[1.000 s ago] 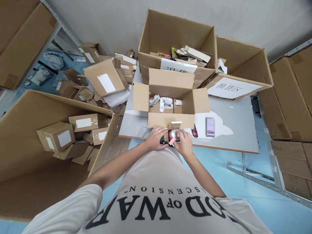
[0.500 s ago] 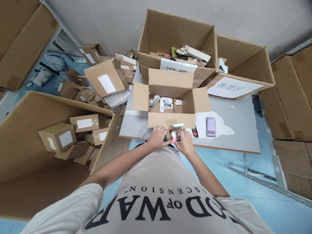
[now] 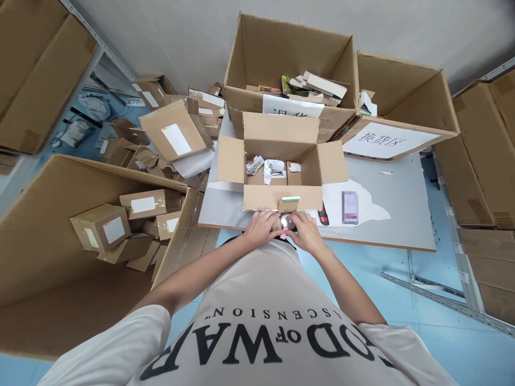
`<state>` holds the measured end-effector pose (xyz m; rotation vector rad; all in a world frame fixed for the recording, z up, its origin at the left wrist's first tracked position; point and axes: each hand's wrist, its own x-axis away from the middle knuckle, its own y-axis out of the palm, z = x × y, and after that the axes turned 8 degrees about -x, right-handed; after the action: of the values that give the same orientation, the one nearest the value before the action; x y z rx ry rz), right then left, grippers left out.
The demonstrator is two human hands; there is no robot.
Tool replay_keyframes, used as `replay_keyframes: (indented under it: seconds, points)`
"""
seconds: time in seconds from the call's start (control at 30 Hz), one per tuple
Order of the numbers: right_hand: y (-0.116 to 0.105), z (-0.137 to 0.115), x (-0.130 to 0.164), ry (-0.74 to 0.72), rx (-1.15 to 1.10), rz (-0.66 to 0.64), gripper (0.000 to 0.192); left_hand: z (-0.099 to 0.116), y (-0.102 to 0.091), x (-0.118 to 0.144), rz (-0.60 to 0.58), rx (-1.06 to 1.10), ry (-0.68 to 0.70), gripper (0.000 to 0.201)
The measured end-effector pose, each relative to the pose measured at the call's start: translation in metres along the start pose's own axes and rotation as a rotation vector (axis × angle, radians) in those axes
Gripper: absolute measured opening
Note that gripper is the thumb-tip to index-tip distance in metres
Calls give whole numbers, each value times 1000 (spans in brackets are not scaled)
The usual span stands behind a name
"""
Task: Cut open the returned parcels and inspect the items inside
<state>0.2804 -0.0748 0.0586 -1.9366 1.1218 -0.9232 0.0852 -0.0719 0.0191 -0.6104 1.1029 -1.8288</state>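
My left hand (image 3: 260, 227) and my right hand (image 3: 306, 232) meet at the near edge of the grey table (image 3: 386, 198), both closed around a small round shiny item (image 3: 286, 220) with a pink tab (image 3: 284, 235) hanging below it. A small cardboard flap with a green-edged label (image 3: 290, 201) sits just above the item. Directly behind stands an open cardboard box (image 3: 281, 161) with crumpled paper and small cartons inside.
A phone (image 3: 350, 207) and a dark tool (image 3: 322, 213) lie on white paper right of my hands. Two big labelled open boxes (image 3: 289, 59) (image 3: 402, 107) stand behind. A large carton of parcels (image 3: 100, 230) is at the left; stacked cartons (image 3: 483, 155) line the right.
My hands have closed in tighter on the shiny item, the right hand sliding left over it. The pink tab has dropped lower and is mostly covered now.
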Motion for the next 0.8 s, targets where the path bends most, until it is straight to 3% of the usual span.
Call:
replay_keyframes:
  seconds: [0.3, 0.43, 0.57, 0.67, 0.8]
  points:
    - [-2, -22, -8, 165, 275, -63, 31, 2, -2, 1, -27, 266, -13, 46]
    - [-2, -36, -15, 188, 347, -111, 36, 2, 0, 3, -14, 365, -133, 40]
    - [-7, -31, -26, 138, 330, -146, 45, -1, 3, 0, -16, 427, -228, 39]
    - [-8, -19, -28, 99, 248, -86, 45, -3, 5, -2, 8, 529, -274, 42]
    - [7, -5, -18, 62, 123, 56, 33, 1, 10, 7, 124, 725, -267, 69]
